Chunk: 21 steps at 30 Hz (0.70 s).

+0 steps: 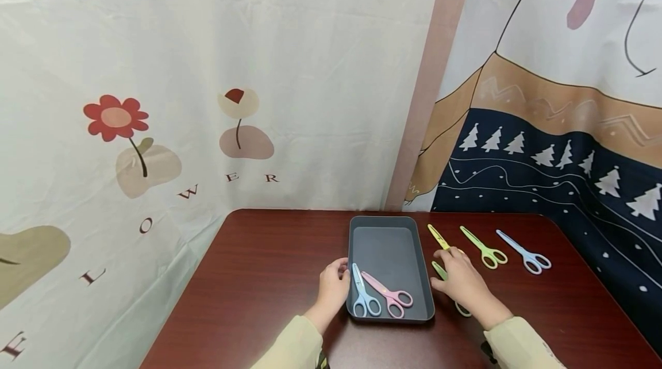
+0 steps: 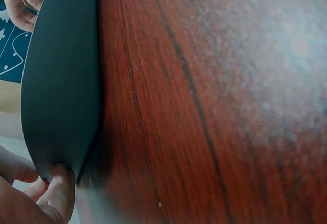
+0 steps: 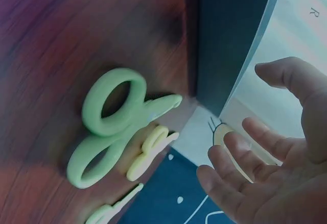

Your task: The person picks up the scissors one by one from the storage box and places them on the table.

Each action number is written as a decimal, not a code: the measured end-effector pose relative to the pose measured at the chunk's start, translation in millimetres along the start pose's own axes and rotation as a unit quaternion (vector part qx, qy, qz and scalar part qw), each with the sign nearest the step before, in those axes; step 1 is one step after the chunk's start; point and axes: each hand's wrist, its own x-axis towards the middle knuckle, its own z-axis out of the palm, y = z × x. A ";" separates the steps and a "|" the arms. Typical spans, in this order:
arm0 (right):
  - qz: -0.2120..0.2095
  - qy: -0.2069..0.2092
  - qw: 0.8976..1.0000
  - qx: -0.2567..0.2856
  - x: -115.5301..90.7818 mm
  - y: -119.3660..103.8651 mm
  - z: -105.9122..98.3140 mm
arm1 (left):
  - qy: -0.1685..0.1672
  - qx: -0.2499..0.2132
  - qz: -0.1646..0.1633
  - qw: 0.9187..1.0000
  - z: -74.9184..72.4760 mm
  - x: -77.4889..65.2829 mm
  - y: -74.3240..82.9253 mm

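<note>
On the table stands a grey tray (image 1: 388, 242). In its near half lie blue scissors (image 1: 360, 285) and pink scissors (image 1: 380, 287). My left hand (image 1: 333, 288) grips the tray's left wall; in the left wrist view its fingertips (image 2: 62, 175) press the dark outer side. To the right of the tray, my right hand (image 1: 461, 278) hovers over green scissors (image 3: 135, 122), fingers spread and holding nothing. In the head view the hand hides the middle of these scissors. Just beyond it are yellow scissors (image 1: 437, 235), their handles partly covered by the hand.
Further right lie light green scissors (image 1: 484, 249) and another blue pair (image 1: 522, 253), blades pointing away. The dark red wooden table (image 1: 269, 277) ends at a printed white curtain (image 1: 310, 70) behind and a navy patterned cloth (image 1: 517, 179) at the right.
</note>
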 end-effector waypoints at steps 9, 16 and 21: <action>-0.006 0.001 1.000 0.007 6.0 -12.3 6.1 | 0.000 -0.001 0.003 1.000 0.2 1.0 0.1; -0.038 0.023 0.999 -0.005 12.0 -20.0 12.1 | -0.001 -0.002 0.002 1.000 -0.7 1.2 0.0; -0.054 0.018 0.998 -0.002 12.8 -28.1 17.0 | -0.004 -0.003 0.001 1.000 -0.9 0.3 0.5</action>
